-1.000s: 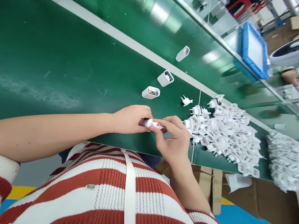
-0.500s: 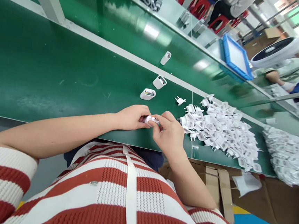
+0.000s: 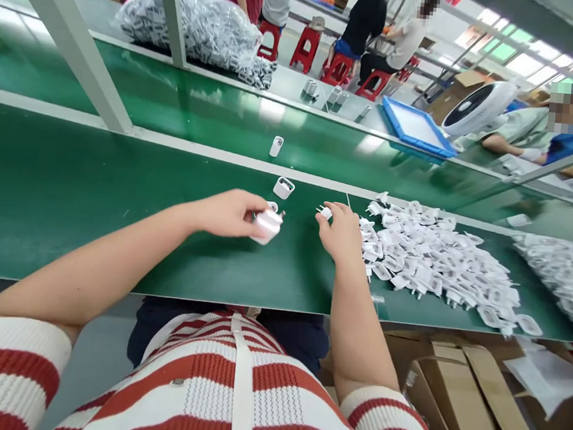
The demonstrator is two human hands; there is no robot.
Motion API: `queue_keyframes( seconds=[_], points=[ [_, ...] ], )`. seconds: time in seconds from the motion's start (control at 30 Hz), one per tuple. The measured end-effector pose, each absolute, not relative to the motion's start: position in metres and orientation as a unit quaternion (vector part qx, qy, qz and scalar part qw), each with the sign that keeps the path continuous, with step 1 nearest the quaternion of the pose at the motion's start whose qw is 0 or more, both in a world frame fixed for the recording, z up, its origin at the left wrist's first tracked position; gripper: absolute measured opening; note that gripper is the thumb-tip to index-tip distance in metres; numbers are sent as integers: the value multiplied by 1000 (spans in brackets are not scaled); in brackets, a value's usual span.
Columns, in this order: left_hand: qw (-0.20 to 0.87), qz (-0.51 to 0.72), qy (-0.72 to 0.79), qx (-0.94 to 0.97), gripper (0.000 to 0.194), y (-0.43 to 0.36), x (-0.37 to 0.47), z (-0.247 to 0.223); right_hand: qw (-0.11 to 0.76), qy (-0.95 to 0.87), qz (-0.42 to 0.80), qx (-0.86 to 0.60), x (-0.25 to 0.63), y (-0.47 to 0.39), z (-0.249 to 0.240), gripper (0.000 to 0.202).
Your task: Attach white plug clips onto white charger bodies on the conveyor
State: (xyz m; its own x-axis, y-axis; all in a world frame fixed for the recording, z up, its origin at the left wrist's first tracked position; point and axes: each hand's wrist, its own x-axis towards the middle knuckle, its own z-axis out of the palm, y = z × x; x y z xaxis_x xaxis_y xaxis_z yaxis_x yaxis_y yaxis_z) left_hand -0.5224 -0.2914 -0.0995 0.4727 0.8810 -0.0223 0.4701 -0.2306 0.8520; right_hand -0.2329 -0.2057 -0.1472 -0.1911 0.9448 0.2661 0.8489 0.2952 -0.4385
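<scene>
My left hand (image 3: 229, 211) grips a white plug charger (image 3: 267, 227) above the green bench, its prongs pointing right; the charger is a little blurred. Just behind it, partly hidden, is an open white charger housing (image 3: 273, 207). A second open housing (image 3: 283, 188) with parts inside stands farther back, and a third housing (image 3: 276, 146) is beyond the pale rail. My right hand (image 3: 341, 230) pinches a small white two-pin plug cap (image 3: 325, 212) at the bench surface, left of a heap of similar plug caps (image 3: 428, 254).
Along the bench runs a pale metal rail (image 3: 211, 155), with an upright post (image 3: 89, 57) at left. A clear bag of white parts (image 3: 562, 272) lies at far right. Across the bench are a blue tray (image 3: 417, 129), a fan (image 3: 479, 108), another filled bag (image 3: 192, 26) and several people.
My hands have moved apart. The charger is now in my left hand alone, lifted leftward, while my right hand has reached forward to the lone plug cap. The view has tilted up.
</scene>
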Motion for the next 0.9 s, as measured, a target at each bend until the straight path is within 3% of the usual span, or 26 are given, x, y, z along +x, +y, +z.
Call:
queue_keyframes(
  seconds=[0.13, 0.27, 0.37, 0.47, 0.53, 0.63, 0.7, 0.8, 0.9],
  points=[
    [343, 310, 616, 638, 44, -225, -576, -97, 221, -742, 108, -624, -235, -180, -160, 42],
    [154, 352, 754, 533, 42, -161, -623, -122, 279, -736, 159, -596, -238, -179, -170, 41],
    [97, 352, 787, 497, 42, -128, -647, -139, 348, -718, 197, -570, -243, -180, -172, 44],
    [89, 344, 805, 476, 44, -109, -660, -149, 466, -616, 352, -528, -248, -182, -165, 42],
    [69, 346, 814, 461, 60, -105, -658, -152, 517, -499, 506, -477, -250, -185, -156, 39],
    [-20, 373, 794, 480, 85, -102, -635, -156, 497, -393, 658, -407, -251, -191, -141, 32],
    [-64, 383, 741, 548, 86, -98, -611, -158, 475, -367, 710, -368, -251, -194, -133, 30],
    [26, 337, 713, 615, 85, -81, -579, -164, 453, -346, 749, -336, -253, -196, -131, 31],
    [136, 313, 747, 571, 59, -62, -568, -168, 440, -337, 757, -346, -253, -196, -135, 38]
  ],
)
